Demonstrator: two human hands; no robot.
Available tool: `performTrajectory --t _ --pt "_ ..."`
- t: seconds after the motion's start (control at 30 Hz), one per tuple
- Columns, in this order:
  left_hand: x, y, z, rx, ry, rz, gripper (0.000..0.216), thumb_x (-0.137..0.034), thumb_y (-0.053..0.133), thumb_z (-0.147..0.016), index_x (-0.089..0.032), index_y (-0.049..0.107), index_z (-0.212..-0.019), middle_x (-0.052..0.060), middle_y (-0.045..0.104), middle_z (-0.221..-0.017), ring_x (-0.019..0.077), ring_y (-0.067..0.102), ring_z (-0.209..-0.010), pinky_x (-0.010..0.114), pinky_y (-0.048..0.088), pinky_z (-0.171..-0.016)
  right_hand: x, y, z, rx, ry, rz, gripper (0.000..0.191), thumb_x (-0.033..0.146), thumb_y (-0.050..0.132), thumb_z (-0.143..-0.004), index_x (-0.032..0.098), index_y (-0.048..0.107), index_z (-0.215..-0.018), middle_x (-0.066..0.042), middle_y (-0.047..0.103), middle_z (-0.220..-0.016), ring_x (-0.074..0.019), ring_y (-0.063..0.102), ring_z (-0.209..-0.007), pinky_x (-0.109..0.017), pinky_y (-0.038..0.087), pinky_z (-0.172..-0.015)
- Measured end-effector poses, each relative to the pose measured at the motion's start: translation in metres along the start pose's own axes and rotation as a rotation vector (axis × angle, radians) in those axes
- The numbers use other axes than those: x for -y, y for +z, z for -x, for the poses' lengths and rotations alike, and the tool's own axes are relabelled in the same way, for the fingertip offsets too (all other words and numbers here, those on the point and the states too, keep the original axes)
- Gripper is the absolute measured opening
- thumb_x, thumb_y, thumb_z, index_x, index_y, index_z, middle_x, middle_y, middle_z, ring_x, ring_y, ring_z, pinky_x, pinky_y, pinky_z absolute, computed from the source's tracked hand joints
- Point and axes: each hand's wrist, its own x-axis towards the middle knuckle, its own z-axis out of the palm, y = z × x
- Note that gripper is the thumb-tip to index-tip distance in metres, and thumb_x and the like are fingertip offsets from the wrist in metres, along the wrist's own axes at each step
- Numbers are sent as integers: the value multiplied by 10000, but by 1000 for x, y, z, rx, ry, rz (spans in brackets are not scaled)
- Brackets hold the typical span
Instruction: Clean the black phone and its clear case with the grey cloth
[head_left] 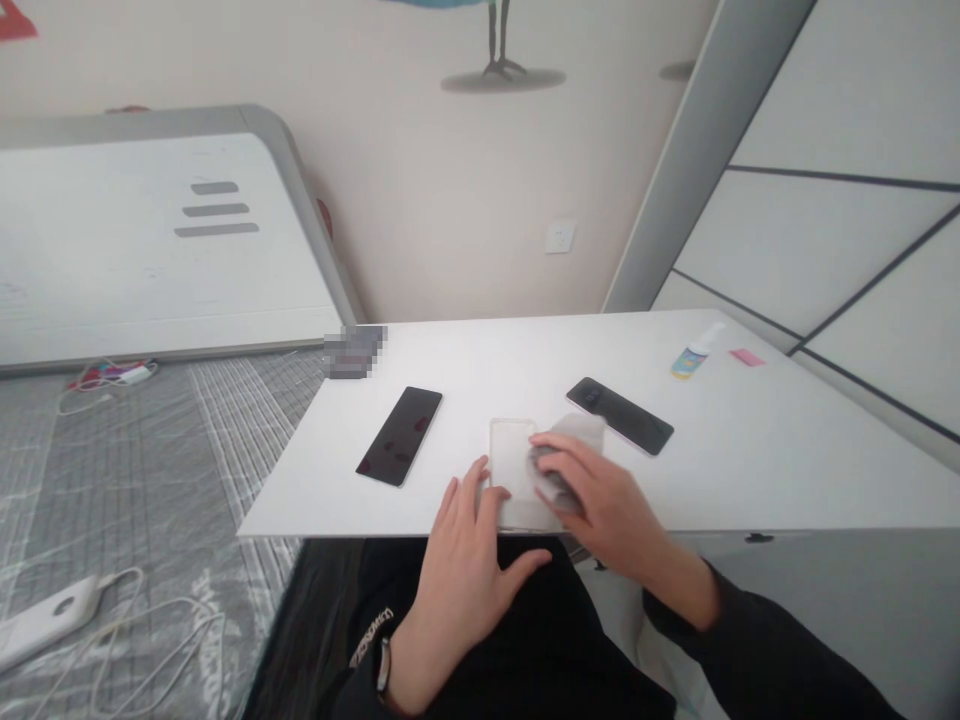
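A clear phone case (511,462) lies flat near the front edge of the white table (750,450). My left hand (469,550) rests with fingers stretched out, its fingertips on the case's left edge. My right hand (592,495) is closed on a grey cloth (559,460), pressing it onto the case's right side. A black phone (400,435) lies to the left of the case. A second black phone (619,415) lies to the right, behind my right hand.
A small spray bottle (696,352) and a pink slip (747,357) lie at the table's back right. A blurred object (355,351) sits at the back left corner. A white charger and cables (52,620) lie on the grey bedding at left.
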Motion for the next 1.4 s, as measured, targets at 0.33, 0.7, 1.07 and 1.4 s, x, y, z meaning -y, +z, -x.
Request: performTrajectory --t 0.33,0.7,1.07,1.4 --pt "-5 21 -6 -174 -45 -128 538 -423 799 -784 -168 513 -1161 195 625 -1273 407 581 -1222 687 372 -1128 0 24 18 291 -169 28 509 589 481 -1019 177 698 -1224 -168 701 -1260 -318 647 -1216 -512 552 -1061" --pt "-1 15 -4 -138 -56 41 734 -192 684 -764 -132 373 -1427 179 608 -1317 351 571 -1197 522 546 -1005 -24 24 -7 320 -54 143 672 670 484 -989 155 619 -1399 -191 630 -1432 -357 591 -1338 -613 419 -1165" --pt "4 5 -5 -65 0 101 845 -159 666 -791 -135 246 -1524 192 576 -1397 339 590 -1243 525 539 -1057 -19 25 -5 374 -153 67 664 686 564 -946 162 666 -1340 -176 660 -1399 -337 604 -1329 -564 412 -1186" --pt "9 7 -1 -151 39 132 837 -156 649 -832 -169 205 -1542 241 406 -1591 325 555 -1366 501 547 -1063 -14 29 -8 385 -215 14 651 660 630 -920 173 662 -1349 -149 686 -1368 -319 628 -1303 -558 397 -1197"
